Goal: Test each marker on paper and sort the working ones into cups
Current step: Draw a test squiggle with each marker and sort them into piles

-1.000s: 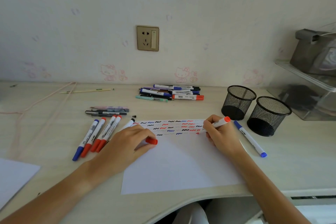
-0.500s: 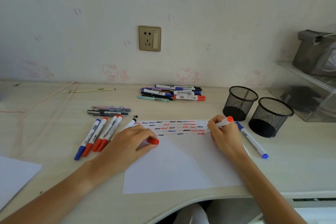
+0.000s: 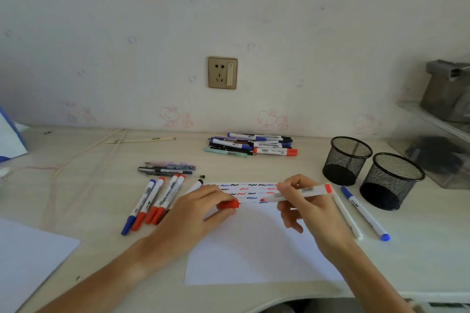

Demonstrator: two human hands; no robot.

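At the far left edge a blue-and-white object (image 3: 10, 140) is seen, and a second white sheet (image 3: 28, 256) lies at the near left of the desk (image 3: 84, 201). Further right, a row of capped markers (image 3: 152, 204) with blue and red caps is laid side by side, with a few dark and pastel pens (image 3: 167, 169) just beyond them. The left hand (image 3: 195, 213) is rested on the left edge of the test paper (image 3: 254, 249), and a red cap (image 3: 229, 204) is pinched between its thumb and fingers. A pile of untested markers (image 3: 250, 145) is gathered far back near the wall, below a wall socket (image 3: 223, 72). Rows of black, blue and red squiggles (image 3: 244, 189) are drawn across the far part of the paper. The red marker (image 3: 296, 194) is gripped by the right hand (image 3: 307, 208), lying nearly level with its uncapped tip pointed left, close over the squiggles; contact with the paper cannot be told. A white marker (image 3: 347, 216) and a blue marker (image 3: 365, 213) lie just right of that hand. Two black mesh cups (image 3: 371, 171) are stood side by side at the right, with a clear shelf unit (image 3: 437, 140) beyond them.
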